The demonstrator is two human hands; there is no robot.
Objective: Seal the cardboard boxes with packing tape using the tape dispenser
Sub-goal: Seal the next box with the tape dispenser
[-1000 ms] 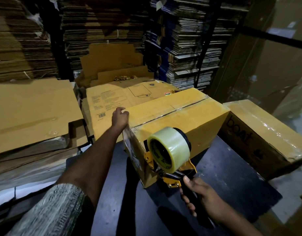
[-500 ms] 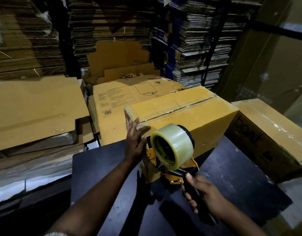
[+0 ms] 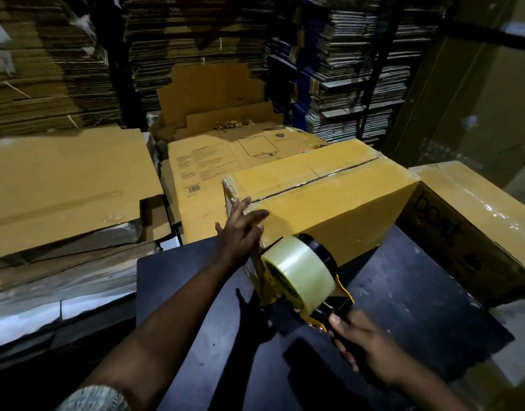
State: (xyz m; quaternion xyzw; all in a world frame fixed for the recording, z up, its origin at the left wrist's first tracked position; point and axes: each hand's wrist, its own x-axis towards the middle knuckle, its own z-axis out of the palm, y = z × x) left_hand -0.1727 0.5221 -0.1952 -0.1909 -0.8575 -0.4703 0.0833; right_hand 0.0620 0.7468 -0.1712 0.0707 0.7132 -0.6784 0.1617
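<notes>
Right grip [image 3: 362, 339] stays clamped on the yellow tape dispenser [image 3: 302, 274], lowered against the long brown cardboard box [image 3: 329, 200] running away rightward; flat left grip [image 3: 240, 232] presses its near end.

1. I stand at a dark table [image 3: 418, 307] in a dim storeroom, light falling from above.
2. Tall stacks of flattened cardboard [image 3: 47, 72] fill the back, reaching out of view.
3. Black shelf uprights [image 3: 373, 93] divide bundles of grey and blue sheets [image 3: 353, 84].
4. Loose flat cartons [image 3: 65, 179] lie piled to my left.
5. A large brown panel [image 3: 477, 114] leans at right.
</notes>
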